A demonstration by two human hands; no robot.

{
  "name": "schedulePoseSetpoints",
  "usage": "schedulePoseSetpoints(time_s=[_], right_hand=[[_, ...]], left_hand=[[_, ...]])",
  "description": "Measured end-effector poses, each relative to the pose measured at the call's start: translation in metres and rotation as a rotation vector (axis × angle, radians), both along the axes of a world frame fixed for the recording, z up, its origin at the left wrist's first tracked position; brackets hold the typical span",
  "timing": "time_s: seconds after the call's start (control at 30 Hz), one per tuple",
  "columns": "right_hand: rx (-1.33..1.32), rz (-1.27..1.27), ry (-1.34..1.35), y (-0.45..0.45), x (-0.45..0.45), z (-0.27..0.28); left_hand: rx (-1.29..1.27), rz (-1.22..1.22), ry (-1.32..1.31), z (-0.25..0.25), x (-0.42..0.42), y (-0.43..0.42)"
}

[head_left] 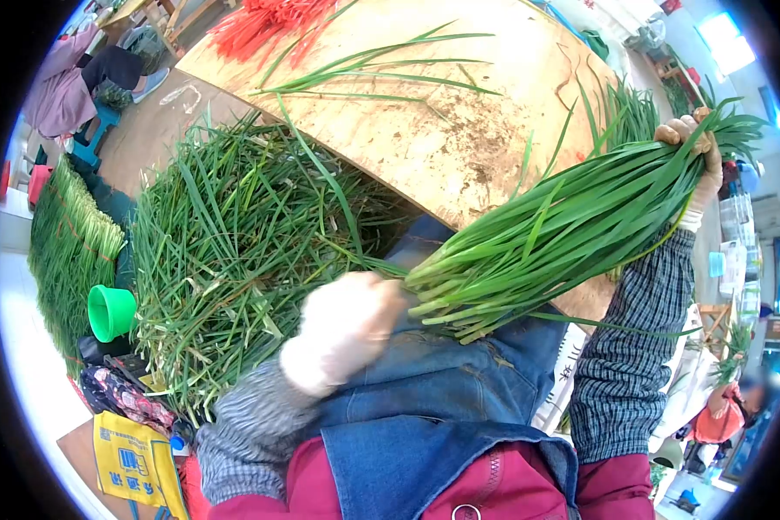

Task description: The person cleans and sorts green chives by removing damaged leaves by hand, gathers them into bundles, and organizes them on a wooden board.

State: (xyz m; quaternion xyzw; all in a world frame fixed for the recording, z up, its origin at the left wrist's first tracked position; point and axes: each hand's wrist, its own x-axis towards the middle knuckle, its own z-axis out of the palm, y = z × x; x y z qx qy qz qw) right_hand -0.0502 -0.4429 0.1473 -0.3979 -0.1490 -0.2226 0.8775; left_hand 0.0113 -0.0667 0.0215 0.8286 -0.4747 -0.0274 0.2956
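A thick bunch of garlic chives (555,221) slants over my lap and the table's near corner. My right hand (698,147), in a pale glove, is wrapped round its leafy end, at the upper right. The pale cut ends point down and left, toward my left hand (351,316). That hand is gloved too and slightly blurred, its fingers curled in just beside the cut ends. What it pinches, if anything, is hidden. A few stray leaves stick out near its knuckles.
A large heap of loose chives (225,251) stands on my left. The wooden table (390,113) carries scattered leaves (381,74) and red strips (269,26). A green cup (111,314), stacked chives (69,251) and a yellow bag (134,459) lie further left. Other people sit nearby.
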Motion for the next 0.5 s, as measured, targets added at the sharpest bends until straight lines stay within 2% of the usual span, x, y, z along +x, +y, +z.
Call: schedulePoseSetpoints(time_s=[0.07,0.17,0.27,0.4,0.43,0.47,0.5], right_hand=[[0.007,0.039,0.016,-0.005,-0.001,-0.002],[0.025,0.056,0.036,-0.004,0.0,-0.001],[0.048,0.063,0.067,-0.008,0.0,-0.003],[0.073,0.08,0.063,-0.019,-0.003,-0.01],[0.078,0.081,0.06,-0.021,-0.003,-0.013],[0.092,0.086,0.04,-0.022,-0.002,-0.015],[0.104,0.09,0.025,-0.021,-0.003,-0.016]], left_hand=[[0.072,-0.041,-0.067,-0.013,-0.009,-0.031],[-0.079,-0.032,-0.229,-0.039,-0.004,-0.056],[-0.164,-0.011,-0.219,-0.037,0.005,-0.039],[-0.046,0.24,-0.239,-0.021,0.023,0.038],[-0.06,0.238,-0.224,-0.013,0.019,0.044],[-0.232,0.17,-0.232,-0.016,0.013,0.039],[-0.252,0.102,-0.21,-0.012,0.005,0.028]])
